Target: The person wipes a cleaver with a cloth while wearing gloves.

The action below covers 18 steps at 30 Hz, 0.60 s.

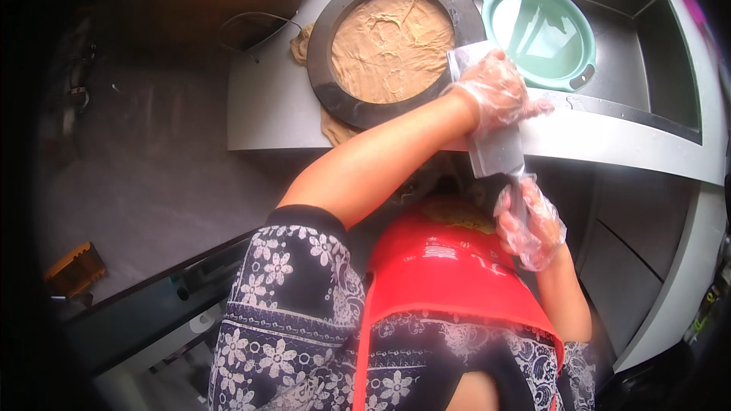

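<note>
A wide metal cleaver (495, 151) slants in front of me, across the counter's front edge. My right hand (531, 225), in a clear plastic glove, is closed around its dark handle. My left hand (497, 91), gloved the same way, lies across the middle of the blade; how its fingers meet the metal is hidden. Beside the blade's far end sits a dark round steamer ring (342, 88). A wrinkled tan cloth (394, 45) fills the ring, and folds of it stick out from underneath.
A pale green basin (591, 48) holding clear liquid stands at the metal sink (622, 51), right of the ring. The white counter (262, 120) ends at the left. An orange object (77, 268) lies far left. I wear a red apron (457, 274).
</note>
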{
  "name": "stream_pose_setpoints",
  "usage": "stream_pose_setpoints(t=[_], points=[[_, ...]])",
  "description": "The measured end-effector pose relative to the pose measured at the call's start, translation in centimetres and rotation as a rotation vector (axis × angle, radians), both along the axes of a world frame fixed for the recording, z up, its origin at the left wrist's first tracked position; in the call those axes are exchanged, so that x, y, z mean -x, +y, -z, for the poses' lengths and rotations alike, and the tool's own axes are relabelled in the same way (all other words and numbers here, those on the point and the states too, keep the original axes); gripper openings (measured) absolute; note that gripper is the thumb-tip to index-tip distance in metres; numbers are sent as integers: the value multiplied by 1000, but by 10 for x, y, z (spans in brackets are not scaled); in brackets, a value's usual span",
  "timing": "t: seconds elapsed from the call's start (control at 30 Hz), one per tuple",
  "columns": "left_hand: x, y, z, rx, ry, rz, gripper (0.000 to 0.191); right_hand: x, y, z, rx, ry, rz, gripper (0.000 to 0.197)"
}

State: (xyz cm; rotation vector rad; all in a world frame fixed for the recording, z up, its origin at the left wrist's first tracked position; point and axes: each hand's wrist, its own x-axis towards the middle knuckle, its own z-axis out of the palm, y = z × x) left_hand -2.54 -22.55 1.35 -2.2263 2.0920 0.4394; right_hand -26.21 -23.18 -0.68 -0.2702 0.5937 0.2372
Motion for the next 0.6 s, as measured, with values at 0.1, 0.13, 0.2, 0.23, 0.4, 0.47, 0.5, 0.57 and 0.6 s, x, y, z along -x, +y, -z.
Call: stream_pose_setpoints(t=[0.1, 0.13, 0.2, 0.23, 0.4, 0.47, 0.5, 0.57, 0.6], points=[[-10, -3, 2, 157, 92, -89, 72, -14, 2, -7, -37, 30, -1, 42], [6, 6, 6, 93, 30, -76, 70, -1, 5, -6, -3, 33, -32, 42], [29, 22, 11, 251, -11, -31, 69, 26, 18, -5, 3, 86, -48, 44], [34, 26, 12, 473, 11, 0, 70, 27, 19, -4, 23, 61, -36, 42], [-11, -4, -3, 50, 14, -65, 72, -20, 1, -20, 79, 75, 2, 42], [18, 16, 6, 62, 10, -33, 65, 12, 8, -10, 78, 20, -55, 45], [26, 22, 6, 232, 43, -22, 64, 25, 17, -9, 39, 82, -76, 45], [22, 19, 7, 89, 14, 16, 63, 20, 15, 0, 60, 50, 10, 42], [7, 11, 3, 41, -41, 34, 65, 7, 9, -2, 119, -6, -1, 43]])
